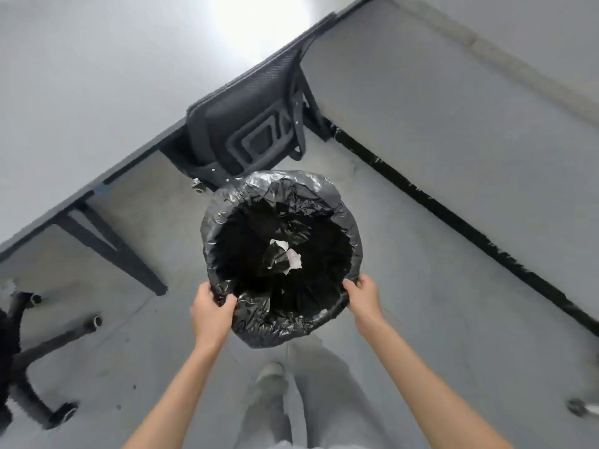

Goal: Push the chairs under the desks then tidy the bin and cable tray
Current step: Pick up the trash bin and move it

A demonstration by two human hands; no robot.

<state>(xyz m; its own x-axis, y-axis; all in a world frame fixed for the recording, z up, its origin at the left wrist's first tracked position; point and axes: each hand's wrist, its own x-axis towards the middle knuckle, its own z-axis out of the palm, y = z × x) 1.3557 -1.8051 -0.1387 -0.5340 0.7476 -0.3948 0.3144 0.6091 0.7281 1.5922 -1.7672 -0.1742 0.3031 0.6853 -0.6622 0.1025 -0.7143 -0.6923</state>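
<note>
A round bin (356, 241) lined with a shiny black plastic bag is in the middle of the head view, seen from above. White scraps of paper (291, 256) lie at its bottom. My left hand (212, 311) grips the near left rim, thumb curled over the bag. My right hand (363, 294) grips the near right rim. Behind the bin, a black mesh office chair (246, 124) stands tucked against the edge of a white desk (81, 92).
A dark baseboard (453, 218) runs along the grey wall at the right. The desk's black leg (113, 251) slants down at the left. The wheeled base of another chair (39, 358) sits at the far left. My grey trouser legs (291, 400) are below the bin.
</note>
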